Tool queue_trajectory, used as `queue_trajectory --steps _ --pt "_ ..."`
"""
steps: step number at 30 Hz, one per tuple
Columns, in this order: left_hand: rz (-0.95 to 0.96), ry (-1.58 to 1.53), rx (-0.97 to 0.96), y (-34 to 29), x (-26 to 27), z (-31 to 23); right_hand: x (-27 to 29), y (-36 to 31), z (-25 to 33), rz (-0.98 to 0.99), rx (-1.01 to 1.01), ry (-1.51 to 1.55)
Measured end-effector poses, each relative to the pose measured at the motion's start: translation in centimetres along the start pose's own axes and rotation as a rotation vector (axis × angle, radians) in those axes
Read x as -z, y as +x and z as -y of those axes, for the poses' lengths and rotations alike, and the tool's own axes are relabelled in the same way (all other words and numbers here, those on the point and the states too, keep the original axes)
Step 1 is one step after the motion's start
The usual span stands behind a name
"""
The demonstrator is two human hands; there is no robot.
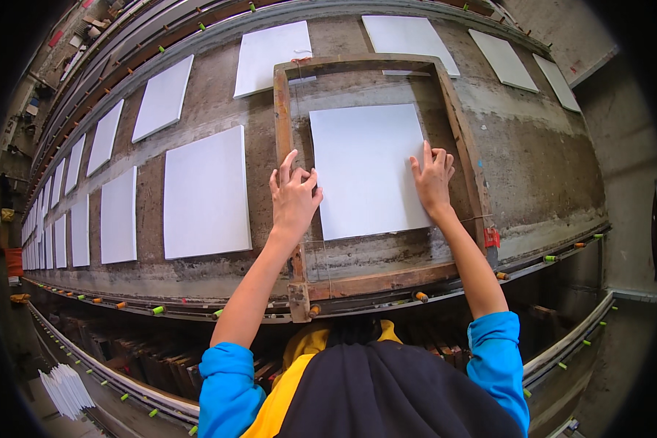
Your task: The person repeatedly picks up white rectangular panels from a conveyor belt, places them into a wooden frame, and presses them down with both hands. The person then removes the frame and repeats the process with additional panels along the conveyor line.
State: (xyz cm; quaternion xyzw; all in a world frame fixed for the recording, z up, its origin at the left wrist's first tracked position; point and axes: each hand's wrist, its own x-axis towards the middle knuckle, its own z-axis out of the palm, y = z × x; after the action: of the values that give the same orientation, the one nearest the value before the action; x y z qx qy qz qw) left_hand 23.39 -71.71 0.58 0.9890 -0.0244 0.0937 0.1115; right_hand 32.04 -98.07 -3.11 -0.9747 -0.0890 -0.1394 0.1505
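Note:
A white rectangular sheet lies flat on the long worktable, inside a worn wooden frame resting around it. My left hand is between the frame's left bar and the sheet's left edge, its fingers bent and apart, the thumb side at the edge. At the sheet's right edge is my right hand, fingers apart, with the index finger pointing away from me along the edge. Neither hand appears to grip the sheet. Thin cords cross the frame near its front bar. A red piece hangs at its right side.
More white sheets lie in two rows along the worktable. A rail with green and orange pegs borders its near side. Wooden frames are stored below. A pile of white sheets sits low at the left.

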Motion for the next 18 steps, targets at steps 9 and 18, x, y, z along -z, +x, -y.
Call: queue_trajectory --steps 9,18 --pt "0.135 0.392 0.004 0.4 0.0 -3.5 -0.2 -0.2 -0.1 -0.101 0.077 -0.172" --pt "0.073 -0.047 -0.078 1.5 -4.9 -6.8 0.4 0.0 0.1 -0.092 0.089 -0.16"
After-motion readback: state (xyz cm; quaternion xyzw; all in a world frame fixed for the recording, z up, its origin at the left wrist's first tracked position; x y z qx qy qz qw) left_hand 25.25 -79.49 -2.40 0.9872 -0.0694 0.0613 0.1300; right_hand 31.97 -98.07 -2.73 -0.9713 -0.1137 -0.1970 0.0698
